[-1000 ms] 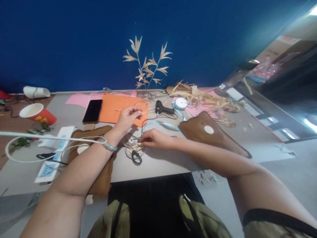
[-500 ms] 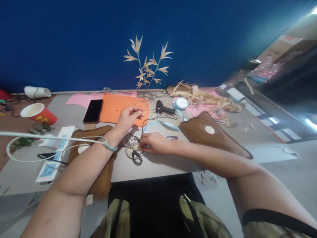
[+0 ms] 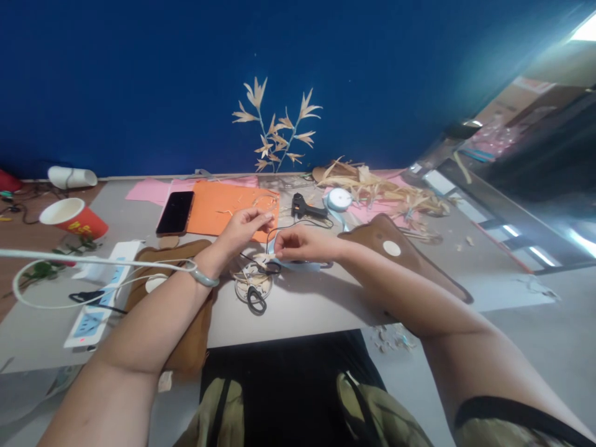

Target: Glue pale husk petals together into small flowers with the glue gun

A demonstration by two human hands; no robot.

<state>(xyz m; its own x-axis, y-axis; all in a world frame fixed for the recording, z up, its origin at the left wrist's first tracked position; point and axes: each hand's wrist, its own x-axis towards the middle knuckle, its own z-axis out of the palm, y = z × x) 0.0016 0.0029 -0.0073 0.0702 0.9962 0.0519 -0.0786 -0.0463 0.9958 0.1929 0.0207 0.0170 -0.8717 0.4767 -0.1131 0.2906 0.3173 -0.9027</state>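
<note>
My left hand [image 3: 246, 228] is above the lower edge of the orange sheet [image 3: 209, 208], thumb and fingertips pinched on something too small to make out. Beside it on the right, my right hand [image 3: 302, 243] is closed too, its fingertips over a light blue ribbon [image 3: 298, 266]; what they hold, if anything, is too small to tell. Black-handled scissors [image 3: 256, 300] lie below the hands on a small round dish [image 3: 242, 287] with pale scraps. Behind the hands rests a black glue gun [image 3: 307, 207], near a ribbon roll [image 3: 339, 199].
Dried husks [image 3: 382, 186] lie at the back right, and a husk-flower branch [image 3: 279, 133] stands against the blue wall. Brown pouches flank the hands. A phone [image 3: 176, 212], red cup [image 3: 74, 218] and power strip [image 3: 100, 292] are left; a white cable crosses before my left forearm.
My right hand has risen from beside the scissors and dish toward my left hand, uncovering more of the dish. My left hand has shifted slightly right and down.
</note>
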